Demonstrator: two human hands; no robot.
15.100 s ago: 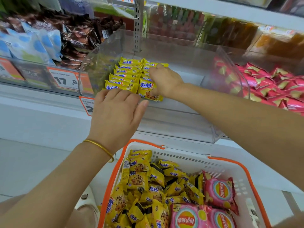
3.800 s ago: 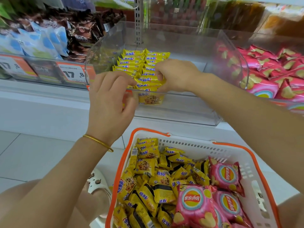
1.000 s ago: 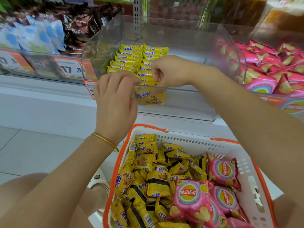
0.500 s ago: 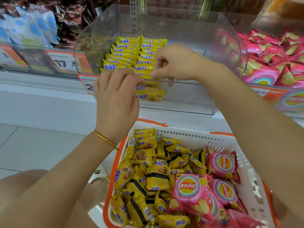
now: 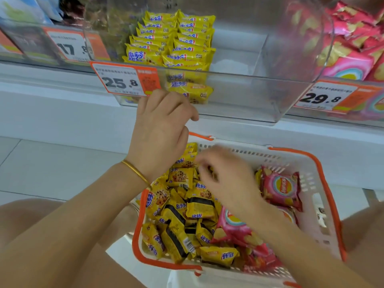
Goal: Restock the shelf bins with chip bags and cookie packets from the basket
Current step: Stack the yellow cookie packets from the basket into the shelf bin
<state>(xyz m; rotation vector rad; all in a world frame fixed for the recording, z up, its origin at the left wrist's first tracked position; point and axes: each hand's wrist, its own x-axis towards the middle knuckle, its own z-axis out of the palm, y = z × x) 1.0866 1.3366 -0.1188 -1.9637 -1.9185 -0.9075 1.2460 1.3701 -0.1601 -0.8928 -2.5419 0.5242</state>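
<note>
Right hand [image 5: 224, 177] motion-blurred over basket [image 5: 307, 173], fingers among yellow cookie packets [image 5: 199, 206]; grip unclear. Left hand [image 5: 162, 129] loosely curled, empty, just below clear shelf bin [image 5: 249, 96]. Pink chip bags [image 5: 280, 188] beside right hand, partly hidden under forearm.

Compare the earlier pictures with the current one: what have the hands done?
The right hand left the clear bin and came down over the basket, above its loose cookie packets; blur hides whether it grips one. The left hand dropped below the bin's rim, holding nothing visible. The yellow rows in the bin and the chip bags stayed put.
</note>
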